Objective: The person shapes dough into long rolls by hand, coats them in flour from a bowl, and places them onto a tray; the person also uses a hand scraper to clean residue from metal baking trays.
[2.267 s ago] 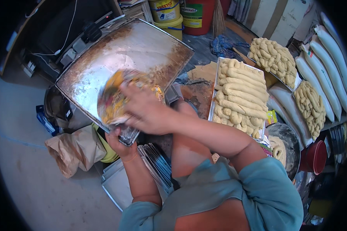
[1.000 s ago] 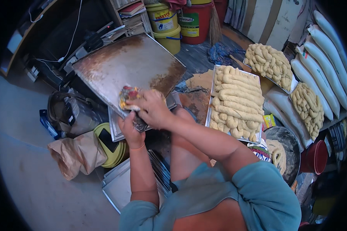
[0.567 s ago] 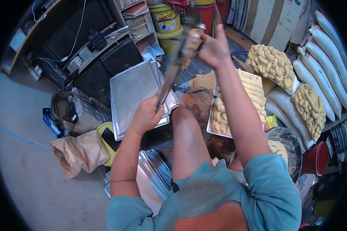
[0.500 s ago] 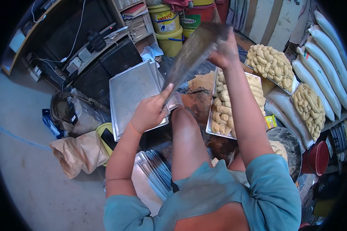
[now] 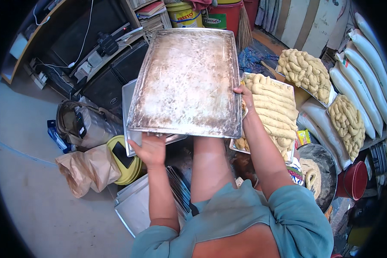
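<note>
Baking tray point(image 5: 185, 86), rectangular, metal, rim intact, mottled brown with scorch marks, held raised and tilted in front of the person, above the bare leg. It partly covers a paler metal tray point(image 5: 128, 103) lying behind its left edge. White sacks point(image 5: 357, 81), filled, lean in a row at far right. To the right of the held tray, a dough tray point(image 5: 238, 149) carries thick ropes of pale dough point(image 5: 273, 105), laid side by side. Stacked trays point(image 5: 137, 210) lie at lower left, next to the left forearm. Black basin point(image 5: 327, 157), at right, contains more dough. Brown paper bag point(image 5: 88, 172), crumpled, sits on the floor at left.

Right hand point(image 5: 246, 101): fingers closed on the tray's right edge; a bit of yellowish material shows at the palm, kind undetermined. Left hand point(image 5: 150, 150): at the near edge, thumb standing out to the left, remaining fingers hidden beneath; whether they grip cannot be told. Black phone point(image 5: 123, 155) lies on a yellow lid point(image 5: 135, 171) beside the paper bag.
</note>
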`<state>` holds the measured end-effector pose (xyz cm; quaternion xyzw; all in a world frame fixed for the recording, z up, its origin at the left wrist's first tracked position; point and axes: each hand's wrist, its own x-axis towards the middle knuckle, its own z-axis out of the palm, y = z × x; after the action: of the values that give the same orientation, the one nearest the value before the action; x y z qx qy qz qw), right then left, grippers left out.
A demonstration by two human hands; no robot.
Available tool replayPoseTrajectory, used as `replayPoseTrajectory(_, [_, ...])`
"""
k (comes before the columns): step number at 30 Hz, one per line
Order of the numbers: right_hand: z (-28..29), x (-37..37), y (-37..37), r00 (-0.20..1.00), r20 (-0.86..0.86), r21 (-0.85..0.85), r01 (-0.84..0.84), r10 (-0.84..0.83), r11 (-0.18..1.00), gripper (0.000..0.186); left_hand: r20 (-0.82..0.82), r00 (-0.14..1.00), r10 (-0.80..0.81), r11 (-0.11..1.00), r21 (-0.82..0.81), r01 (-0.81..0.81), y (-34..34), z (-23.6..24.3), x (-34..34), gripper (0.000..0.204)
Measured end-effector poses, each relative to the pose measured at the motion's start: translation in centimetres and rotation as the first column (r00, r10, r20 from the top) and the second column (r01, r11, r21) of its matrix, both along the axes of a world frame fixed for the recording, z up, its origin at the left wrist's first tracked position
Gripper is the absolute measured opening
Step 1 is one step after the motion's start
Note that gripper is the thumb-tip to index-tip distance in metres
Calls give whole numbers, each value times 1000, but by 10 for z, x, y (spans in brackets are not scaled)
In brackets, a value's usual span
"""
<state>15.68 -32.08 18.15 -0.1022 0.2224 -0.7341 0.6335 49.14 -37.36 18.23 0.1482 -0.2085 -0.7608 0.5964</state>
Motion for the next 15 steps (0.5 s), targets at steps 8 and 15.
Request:
replayPoseTrajectory(8, [-1, -5, 1, 203, -938, 308, 119, 281, 944, 47, 67, 996, 63, 994, -96, -56, 0, -15, -6, 60])
replayPoseTrajectory(15, [57, 131, 13, -151, -812, -550, -121, -563, 826, 46, 30, 998, 62, 991, -121, -58, 23, 2, -6, 58])
